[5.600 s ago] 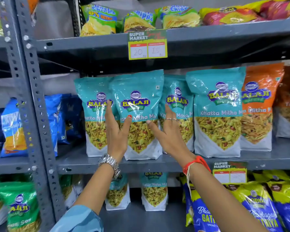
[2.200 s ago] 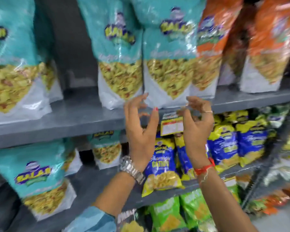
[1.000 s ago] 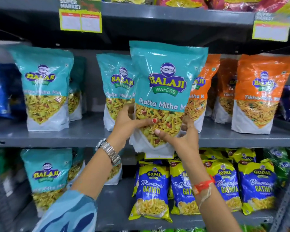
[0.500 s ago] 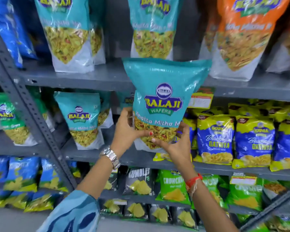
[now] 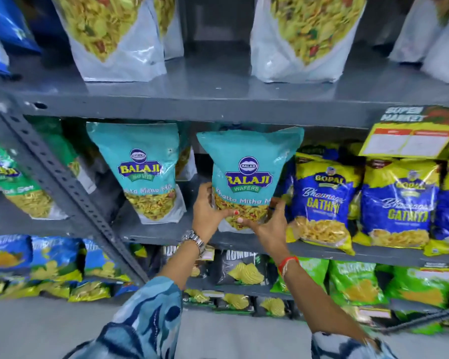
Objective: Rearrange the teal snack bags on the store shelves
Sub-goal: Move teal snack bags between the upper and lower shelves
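Both hands clasp 1 teal snack bag [image 5: 246, 177] at the center of the frame, and its long axis stands upright, with the top seam just under the edge of the upper shelf [image 5: 192, 104]. The left hand [image 5: 208, 213] wraps the bag's lower left edge with fingers closed around it, thumb across the front. The right hand [image 5: 267, 224] cups the lower right corner from below, thumb on the front, pinching the bag against the palm. The bag rises straight up from the 2 grips, so all its bulk sits above them. Its base hovers at or just touching the middle shelf [image 5: 322, 251]; I cannot tell which. It fills the gap between a standing teal bag [image 5: 143, 172] to the left and blue and yellow bags [image 5: 324, 200] to the right. Setting it down likely needs only a short push back and down.
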`<state>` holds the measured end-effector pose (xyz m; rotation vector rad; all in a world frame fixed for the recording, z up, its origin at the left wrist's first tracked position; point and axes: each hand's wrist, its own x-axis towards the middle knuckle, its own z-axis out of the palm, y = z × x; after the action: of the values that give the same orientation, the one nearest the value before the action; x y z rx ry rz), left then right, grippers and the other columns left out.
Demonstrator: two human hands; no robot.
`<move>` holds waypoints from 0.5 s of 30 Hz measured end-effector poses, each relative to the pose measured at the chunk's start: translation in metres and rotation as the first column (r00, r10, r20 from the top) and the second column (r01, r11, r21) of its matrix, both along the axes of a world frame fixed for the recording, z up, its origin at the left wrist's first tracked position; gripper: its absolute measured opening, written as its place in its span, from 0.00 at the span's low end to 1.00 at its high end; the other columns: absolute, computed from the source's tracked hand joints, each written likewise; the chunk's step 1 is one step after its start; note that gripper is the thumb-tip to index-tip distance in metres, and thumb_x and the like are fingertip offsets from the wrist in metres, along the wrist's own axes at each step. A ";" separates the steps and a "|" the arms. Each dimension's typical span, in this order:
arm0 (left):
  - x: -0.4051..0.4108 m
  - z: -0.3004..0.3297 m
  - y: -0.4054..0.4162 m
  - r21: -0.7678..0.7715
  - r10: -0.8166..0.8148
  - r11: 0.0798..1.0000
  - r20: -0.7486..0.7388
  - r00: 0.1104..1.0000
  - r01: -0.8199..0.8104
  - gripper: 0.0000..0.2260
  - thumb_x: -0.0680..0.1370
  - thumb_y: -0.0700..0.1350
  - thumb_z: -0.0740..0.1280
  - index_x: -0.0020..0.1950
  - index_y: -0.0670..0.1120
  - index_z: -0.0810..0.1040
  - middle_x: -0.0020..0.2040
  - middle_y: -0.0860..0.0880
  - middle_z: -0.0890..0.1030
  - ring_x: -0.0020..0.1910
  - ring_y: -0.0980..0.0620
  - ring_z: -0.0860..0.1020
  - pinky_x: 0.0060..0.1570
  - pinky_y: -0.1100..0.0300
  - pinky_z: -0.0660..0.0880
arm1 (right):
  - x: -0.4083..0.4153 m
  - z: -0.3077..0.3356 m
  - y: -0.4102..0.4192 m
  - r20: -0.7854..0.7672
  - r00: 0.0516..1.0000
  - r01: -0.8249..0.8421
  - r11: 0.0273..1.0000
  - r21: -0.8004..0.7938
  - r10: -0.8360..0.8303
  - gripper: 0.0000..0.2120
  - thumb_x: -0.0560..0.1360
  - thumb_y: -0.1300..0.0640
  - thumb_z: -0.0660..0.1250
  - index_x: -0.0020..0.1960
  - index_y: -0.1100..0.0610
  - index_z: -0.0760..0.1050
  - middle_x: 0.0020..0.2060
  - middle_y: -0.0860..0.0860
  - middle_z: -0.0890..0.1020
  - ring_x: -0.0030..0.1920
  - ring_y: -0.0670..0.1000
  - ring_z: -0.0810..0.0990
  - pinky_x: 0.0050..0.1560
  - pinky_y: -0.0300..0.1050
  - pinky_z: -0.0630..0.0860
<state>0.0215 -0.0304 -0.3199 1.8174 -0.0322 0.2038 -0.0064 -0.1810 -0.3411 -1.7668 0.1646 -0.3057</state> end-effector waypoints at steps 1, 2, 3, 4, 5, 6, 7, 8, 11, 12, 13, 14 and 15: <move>0.009 -0.003 0.004 0.003 -0.006 1.000 0.001 1.000 0.006 0.34 0.55 0.43 0.79 0.57 0.46 0.67 0.53 0.47 0.77 0.55 0.48 0.77 0.56 0.47 0.77 | 0.008 -0.003 0.005 -0.008 1.000 0.002 1.000 0.009 -0.002 0.39 0.55 0.59 0.82 0.58 0.61 0.64 0.51 0.51 0.75 0.52 0.50 0.76 0.41 0.22 0.70; 0.017 -0.006 0.008 0.005 -0.012 1.000 -0.004 1.000 0.012 0.34 0.56 0.44 0.78 0.57 0.46 0.67 0.54 0.47 0.77 0.55 0.48 0.77 0.56 0.47 0.76 | 0.016 -0.005 0.009 -0.018 1.000 0.008 1.000 0.015 -0.008 0.37 0.55 0.60 0.82 0.56 0.59 0.63 0.50 0.51 0.76 0.51 0.50 0.77 0.41 0.21 0.70; 0.024 -0.008 0.012 0.008 -0.017 1.000 -0.010 1.000 0.018 0.33 0.57 0.43 0.77 0.58 0.46 0.66 0.54 0.48 0.76 0.56 0.49 0.77 0.57 0.47 0.76 | 0.022 -0.007 0.013 -0.018 1.000 0.015 1.000 0.014 -0.015 0.37 0.55 0.59 0.82 0.54 0.57 0.63 0.49 0.52 0.76 0.50 0.50 0.77 0.40 0.21 0.70; 0.031 -0.011 0.015 0.010 -0.023 1.000 -0.018 1.000 0.023 0.33 0.58 0.43 0.77 0.58 0.47 0.66 0.54 0.49 0.76 0.57 0.49 0.76 0.57 0.48 0.76 | 0.028 -0.009 0.017 -0.018 0.999 0.027 1.000 0.016 -0.027 0.36 0.54 0.59 0.82 0.53 0.56 0.62 0.48 0.52 0.77 0.49 0.50 0.78 0.40 0.21 0.70; 0.036 -0.013 0.017 0.012 -0.030 0.999 -0.027 0.999 0.030 0.33 0.59 0.41 0.77 0.59 0.47 0.66 0.55 0.50 0.76 0.57 0.49 0.76 0.58 0.48 0.75 | 0.033 -0.012 0.020 -0.018 0.999 0.037 0.999 0.013 -0.037 0.36 0.54 0.58 0.82 0.53 0.55 0.62 0.47 0.52 0.77 0.48 0.49 0.78 0.40 0.22 0.70; 0.041 -0.015 0.019 0.013 -0.036 0.999 -0.034 0.999 0.036 0.34 0.59 0.39 0.77 0.61 0.45 0.66 0.55 0.50 0.75 0.58 0.48 0.76 0.58 0.48 0.75 | 0.036 -0.015 0.023 -0.017 0.999 0.043 0.999 0.013 -0.043 0.36 0.54 0.58 0.82 0.53 0.55 0.62 0.47 0.52 0.77 0.47 0.49 0.78 0.40 0.23 0.71; 0.044 -0.019 0.020 0.014 -0.042 0.999 -0.043 0.998 0.042 0.34 0.60 0.37 0.78 0.62 0.42 0.66 0.55 0.49 0.75 0.59 0.47 0.76 0.59 0.46 0.75 | 0.039 -0.018 0.025 -0.021 0.999 0.049 0.999 0.015 -0.049 0.36 0.55 0.58 0.82 0.53 0.55 0.62 0.47 0.52 0.78 0.47 0.49 0.78 0.42 0.25 0.73; 0.047 -0.022 0.022 0.011 -0.046 0.999 -0.051 0.998 0.047 0.34 0.61 0.35 0.77 0.63 0.40 0.65 0.56 0.49 0.75 0.59 0.46 0.75 0.59 0.45 0.75 | 0.041 -0.022 0.026 -0.021 0.998 0.054 0.998 0.015 -0.054 0.36 0.55 0.57 0.82 0.53 0.54 0.63 0.48 0.53 0.78 0.48 0.49 0.79 0.46 0.30 0.75; 0.050 -0.029 0.024 0.001 -0.056 0.998 -0.069 0.996 0.057 0.34 0.64 0.35 0.76 0.65 0.40 0.64 0.58 0.45 0.76 0.60 0.47 0.75 0.61 0.44 0.74 | 0.044 -0.027 0.028 -0.019 0.998 0.064 0.998 0.019 -0.064 0.36 0.55 0.57 0.82 0.54 0.52 0.63 0.52 0.55 0.79 0.53 0.52 0.79 0.53 0.48 0.78; 0.051 -0.030 0.025 -0.003 -0.056 0.998 -0.073 0.996 0.056 0.34 0.64 0.35 0.76 0.66 0.41 0.64 0.60 0.43 0.76 0.61 0.46 0.75 0.61 0.44 0.74 | 0.045 -0.028 0.028 -0.022 0.998 0.060 0.998 0.035 -0.059 0.36 0.56 0.58 0.82 0.55 0.52 0.62 0.53 0.56 0.78 0.54 0.53 0.79 0.54 0.49 0.78; 0.052 -0.030 0.025 -0.005 -0.057 0.998 -0.075 0.996 0.057 0.35 0.64 0.36 0.76 0.66 0.41 0.64 0.62 0.42 0.76 0.62 0.45 0.74 0.62 0.44 0.73 | 0.045 -0.028 0.028 -0.027 0.998 0.054 0.997 0.048 -0.053 0.36 0.56 0.60 0.81 0.55 0.53 0.62 0.54 0.56 0.78 0.55 0.53 0.79 0.55 0.49 0.78; 0.052 -0.031 0.026 -0.009 -0.064 0.998 -0.072 0.995 0.063 0.35 0.64 0.36 0.76 0.66 0.42 0.64 0.63 0.41 0.75 0.62 0.45 0.74 0.62 0.44 0.73 | 0.046 -0.028 0.029 -0.027 0.998 0.050 0.997 0.059 -0.048 0.37 0.57 0.60 0.81 0.56 0.53 0.62 0.55 0.57 0.78 0.55 0.53 0.79 0.56 0.49 0.77; 0.053 -0.030 0.026 -0.012 -0.074 0.997 -0.072 0.995 0.073 0.36 0.64 0.35 0.76 0.67 0.42 0.63 0.64 0.41 0.74 0.63 0.45 0.74 0.63 0.44 0.73 | 0.046 -0.027 0.029 -0.030 0.999 0.046 0.997 0.066 -0.044 0.37 0.57 0.61 0.81 0.56 0.53 0.61 0.56 0.58 0.78 0.56 0.54 0.78 0.57 0.48 0.77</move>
<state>0.0744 -0.0048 -0.3496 1.8094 -0.0469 0.0860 0.0395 -0.1519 -0.3683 -1.7034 0.2329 -0.3045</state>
